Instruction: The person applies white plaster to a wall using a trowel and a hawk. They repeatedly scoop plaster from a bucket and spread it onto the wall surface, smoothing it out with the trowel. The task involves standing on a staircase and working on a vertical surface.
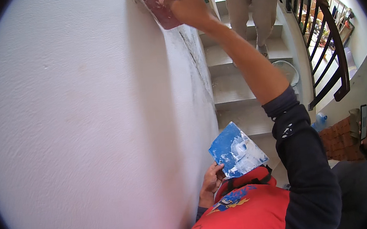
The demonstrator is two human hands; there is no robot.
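Observation:
My right arm reaches up along the white wall (78,124). At its end, my right hand (191,8) is closed round a dark red flat putty spreader (162,6) smeared with white, its edge against the wall near the top of the view. Low in front of my red shirt, my left hand (212,181) grips the corner of a blue flat plate (227,143). White putty (247,152) is spread over much of that plate, which is held tilted. Part of my left hand is hidden behind it.
Steps (234,87) rise beside the wall. A person in beige trousers (250,8) stands on them, near a round pale container (286,71). A dark railing (338,51) lines the right. At lower right, another person's hand (366,136) holds a phone (363,121).

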